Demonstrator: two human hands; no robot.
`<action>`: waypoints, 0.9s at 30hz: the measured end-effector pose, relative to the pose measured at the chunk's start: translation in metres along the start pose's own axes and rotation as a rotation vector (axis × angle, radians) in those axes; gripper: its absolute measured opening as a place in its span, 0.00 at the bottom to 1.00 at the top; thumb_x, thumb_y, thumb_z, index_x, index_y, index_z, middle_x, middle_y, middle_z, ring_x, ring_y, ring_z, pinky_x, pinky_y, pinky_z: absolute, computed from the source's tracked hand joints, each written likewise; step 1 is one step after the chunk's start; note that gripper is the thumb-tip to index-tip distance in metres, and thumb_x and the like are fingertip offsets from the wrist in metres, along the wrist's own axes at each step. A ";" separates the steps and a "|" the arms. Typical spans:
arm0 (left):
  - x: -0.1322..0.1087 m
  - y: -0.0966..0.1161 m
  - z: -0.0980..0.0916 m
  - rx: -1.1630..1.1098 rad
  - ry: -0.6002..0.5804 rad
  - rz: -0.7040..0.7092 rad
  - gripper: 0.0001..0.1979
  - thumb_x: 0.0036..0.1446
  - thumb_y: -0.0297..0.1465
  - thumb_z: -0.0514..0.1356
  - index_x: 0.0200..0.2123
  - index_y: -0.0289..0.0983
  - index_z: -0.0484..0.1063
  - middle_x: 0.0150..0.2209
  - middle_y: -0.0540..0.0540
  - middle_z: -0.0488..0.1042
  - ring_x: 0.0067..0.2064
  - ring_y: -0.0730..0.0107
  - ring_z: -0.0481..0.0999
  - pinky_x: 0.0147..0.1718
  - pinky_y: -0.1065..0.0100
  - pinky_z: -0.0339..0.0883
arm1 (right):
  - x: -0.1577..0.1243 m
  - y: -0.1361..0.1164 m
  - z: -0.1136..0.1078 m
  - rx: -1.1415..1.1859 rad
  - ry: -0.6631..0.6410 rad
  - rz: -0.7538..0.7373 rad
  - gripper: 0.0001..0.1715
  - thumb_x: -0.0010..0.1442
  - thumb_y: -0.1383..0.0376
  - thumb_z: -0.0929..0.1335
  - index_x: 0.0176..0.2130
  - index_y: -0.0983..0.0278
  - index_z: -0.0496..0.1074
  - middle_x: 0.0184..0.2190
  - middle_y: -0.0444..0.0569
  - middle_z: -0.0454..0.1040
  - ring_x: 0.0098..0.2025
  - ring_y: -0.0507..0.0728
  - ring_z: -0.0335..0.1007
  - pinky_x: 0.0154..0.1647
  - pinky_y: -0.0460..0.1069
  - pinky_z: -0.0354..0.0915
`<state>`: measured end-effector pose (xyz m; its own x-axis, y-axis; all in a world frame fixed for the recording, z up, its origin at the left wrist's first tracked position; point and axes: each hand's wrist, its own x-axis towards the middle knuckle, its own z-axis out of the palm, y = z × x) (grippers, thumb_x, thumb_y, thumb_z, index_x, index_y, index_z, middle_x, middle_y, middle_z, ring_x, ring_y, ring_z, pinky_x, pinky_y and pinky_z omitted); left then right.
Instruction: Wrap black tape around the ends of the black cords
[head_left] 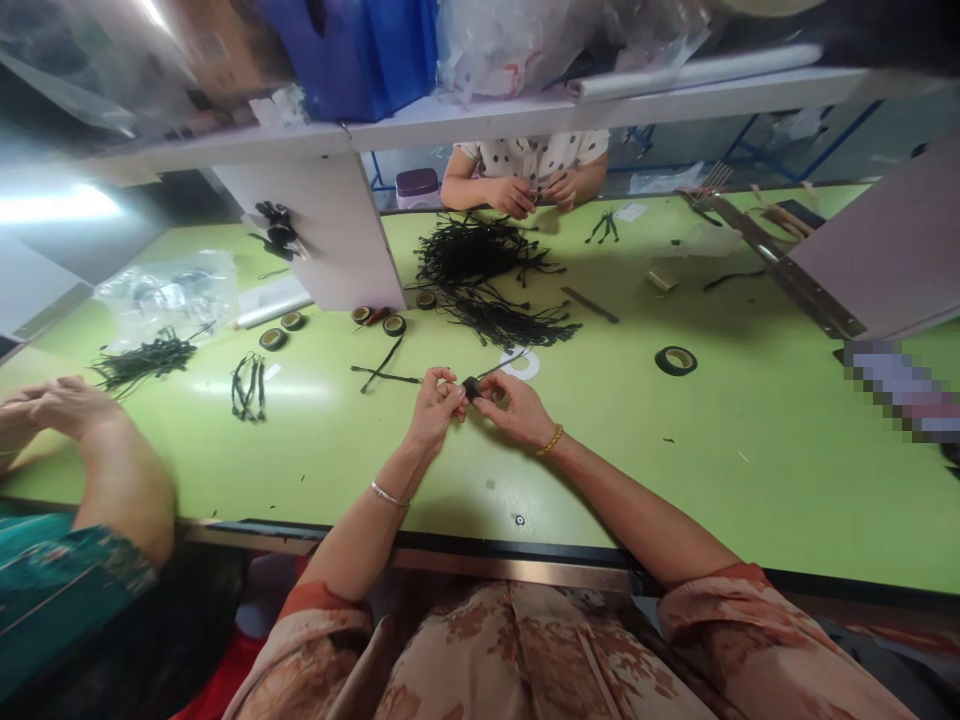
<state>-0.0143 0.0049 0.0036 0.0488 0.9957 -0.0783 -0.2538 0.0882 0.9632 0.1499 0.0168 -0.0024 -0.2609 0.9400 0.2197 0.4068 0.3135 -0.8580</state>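
Observation:
My left hand (436, 408) and my right hand (516, 410) meet over the middle of the green table, fingers pinched close together. Between their fingertips is a small black piece (471, 388) on a thin black cable; whether it is a connector or wrapped tape is too small to tell. One end of the cable sticks out past my right fingers toward the upper right. Just left of my left hand lie two crossed black cables (382, 372). Beyond my hands spreads a large pile of black cables (480, 255).
Black tape rolls (676, 360) lie on the green table (750, 480), several at left. Cable bundles (249, 388) and a plastic bag (172, 290) are further left. A co-worker's hands (517, 195) work opposite; another person's arm (112, 450) rests at left. A shelf (480, 122) spans above.

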 end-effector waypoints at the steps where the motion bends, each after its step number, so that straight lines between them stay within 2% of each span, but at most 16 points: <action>1: 0.000 0.000 0.000 0.008 -0.007 0.001 0.23 0.46 0.39 0.68 0.37 0.40 0.58 0.21 0.59 0.69 0.20 0.81 0.65 0.20 0.77 0.59 | 0.000 0.001 0.001 0.096 0.013 0.022 0.13 0.53 0.57 0.69 0.37 0.63 0.70 0.31 0.46 0.74 0.32 0.53 0.65 0.35 0.49 0.61; 4: 0.000 -0.002 0.000 0.042 -0.031 -0.001 0.22 0.46 0.41 0.68 0.35 0.40 0.58 0.20 0.58 0.69 0.19 0.81 0.65 0.19 0.77 0.58 | 0.003 0.007 0.004 0.417 0.003 0.111 0.24 0.50 0.52 0.72 0.42 0.64 0.69 0.28 0.44 0.72 0.28 0.52 0.65 0.32 0.49 0.63; 7: 0.000 -0.003 0.000 0.064 -0.055 -0.007 0.22 0.46 0.41 0.68 0.34 0.39 0.58 0.21 0.58 0.69 0.19 0.81 0.64 0.19 0.77 0.58 | 0.005 0.010 0.007 0.587 -0.026 0.172 0.26 0.46 0.50 0.74 0.38 0.63 0.70 0.26 0.43 0.71 0.26 0.51 0.65 0.30 0.49 0.64; 10: -0.001 -0.005 0.001 0.082 -0.070 0.000 0.21 0.47 0.41 0.67 0.34 0.39 0.59 0.21 0.57 0.69 0.19 0.81 0.64 0.19 0.77 0.59 | 0.005 0.010 0.007 0.590 -0.019 0.203 0.24 0.45 0.48 0.74 0.31 0.63 0.69 0.24 0.43 0.72 0.24 0.51 0.64 0.29 0.48 0.64; 14: -0.002 -0.007 0.002 0.185 -0.080 0.041 0.18 0.49 0.42 0.66 0.34 0.38 0.64 0.22 0.55 0.69 0.20 0.79 0.65 0.21 0.75 0.61 | 0.005 0.008 0.007 0.565 0.020 0.233 0.24 0.44 0.47 0.74 0.29 0.63 0.69 0.21 0.42 0.70 0.22 0.50 0.62 0.27 0.48 0.62; 17: -0.005 -0.006 0.003 0.376 -0.073 0.135 0.13 0.53 0.40 0.63 0.33 0.37 0.68 0.23 0.53 0.69 0.22 0.78 0.65 0.23 0.73 0.62 | 0.005 0.007 0.005 0.565 0.044 0.238 0.24 0.44 0.48 0.74 0.29 0.64 0.69 0.21 0.43 0.71 0.23 0.50 0.63 0.27 0.47 0.62; 22: -0.011 -0.001 0.004 0.773 -0.063 0.367 0.07 0.58 0.34 0.58 0.34 0.38 0.75 0.31 0.47 0.77 0.32 0.71 0.72 0.36 0.69 0.65 | 0.005 0.009 0.003 0.557 0.027 0.250 0.22 0.44 0.50 0.75 0.28 0.64 0.70 0.22 0.43 0.71 0.23 0.50 0.63 0.27 0.47 0.61; 27: -0.013 -0.002 0.003 0.899 0.013 0.416 0.08 0.60 0.32 0.55 0.31 0.38 0.73 0.30 0.47 0.75 0.31 0.71 0.70 0.35 0.69 0.63 | 0.003 0.009 0.002 0.564 -0.020 0.207 0.19 0.46 0.53 0.74 0.30 0.64 0.70 0.24 0.43 0.72 0.24 0.50 0.64 0.29 0.48 0.63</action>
<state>-0.0110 -0.0079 0.0035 0.1103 0.9435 0.3124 0.5793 -0.3164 0.7512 0.1507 0.0225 -0.0102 -0.2448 0.9694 0.0172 -0.0746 -0.0012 -0.9972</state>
